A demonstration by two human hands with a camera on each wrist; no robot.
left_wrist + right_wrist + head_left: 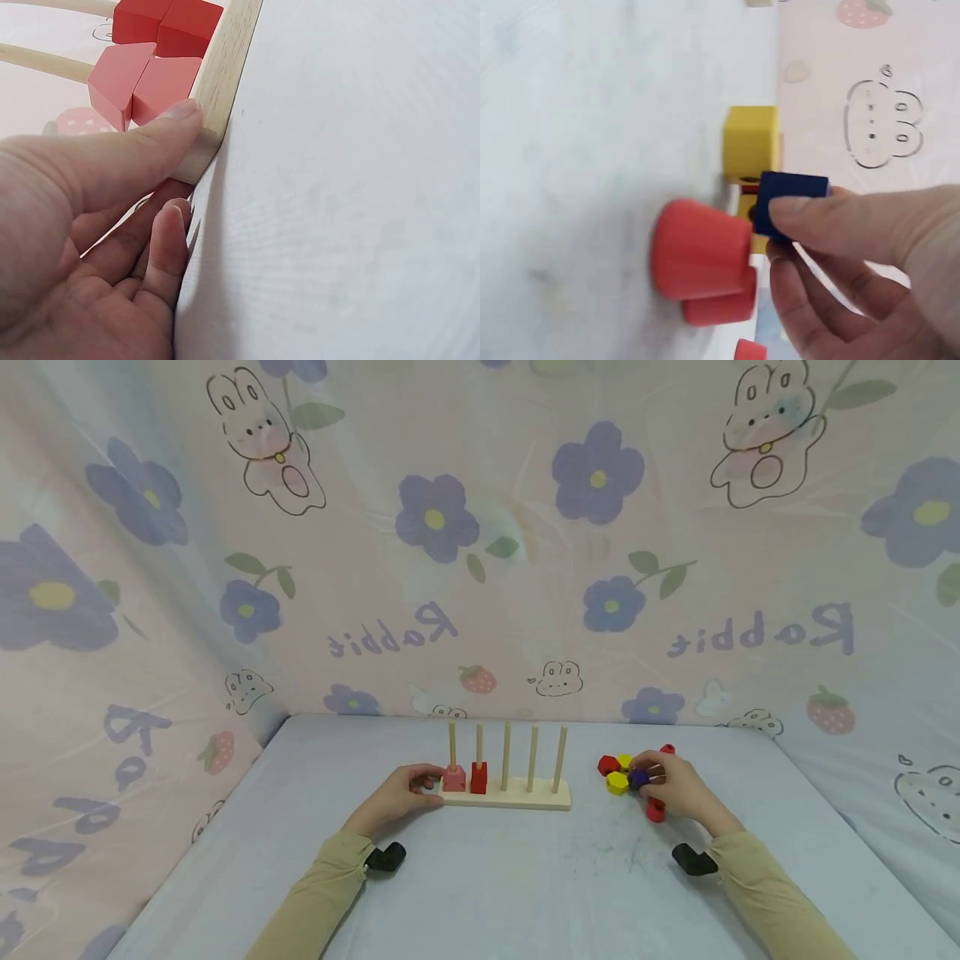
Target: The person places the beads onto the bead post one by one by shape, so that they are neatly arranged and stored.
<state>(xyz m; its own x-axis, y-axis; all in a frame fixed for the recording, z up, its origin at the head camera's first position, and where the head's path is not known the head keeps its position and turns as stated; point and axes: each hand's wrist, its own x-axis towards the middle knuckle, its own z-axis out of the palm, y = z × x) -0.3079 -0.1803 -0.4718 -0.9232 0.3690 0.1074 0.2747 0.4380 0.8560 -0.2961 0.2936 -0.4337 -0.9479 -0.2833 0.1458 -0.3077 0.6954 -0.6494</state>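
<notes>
Right hand (678,783) pinches the dark-blue block (638,778) near the far edge of the tabletop (487,877); left hand (397,789) grips the peg board (517,802). Judged step: pickup. Next move calls for lifting clear of the yellow blocks (617,783).

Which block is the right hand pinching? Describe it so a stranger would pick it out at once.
On the white table, look right of the wooden peg stand in the head view, to the right hand. It pinches a dark blue block. That dark colour sets it apart from the yellow blocks and red blocks close by.
</notes>
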